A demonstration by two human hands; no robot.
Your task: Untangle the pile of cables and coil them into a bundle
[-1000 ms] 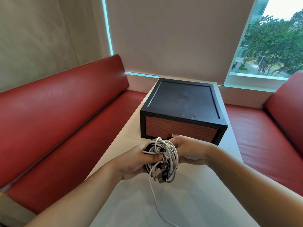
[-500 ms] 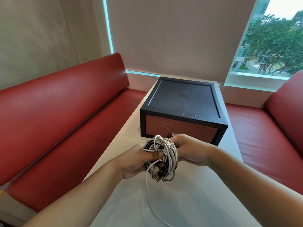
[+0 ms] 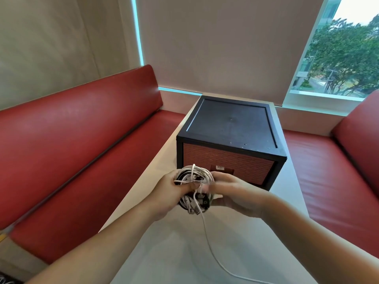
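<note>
Red booth seats [image 3: 82, 140] on both sides of a pale counter [image 3: 184, 253], window blind behind. A black box with a red woven front [image 3: 229, 148] sits on the far half of the counter. Just in front of it, above the counter, both hands hold a bundle of white and dark cables [image 3: 193, 188]: left hand [image 3: 168, 193] wrapped around one side, right hand [image 3: 231, 191] gripping the other. One loose white strand [image 3: 213, 253] trails down toward the camera.

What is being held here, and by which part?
The cable bundle, in both hands: left hand grips its left side, right hand its right side; one white strand hangs loose.
</note>
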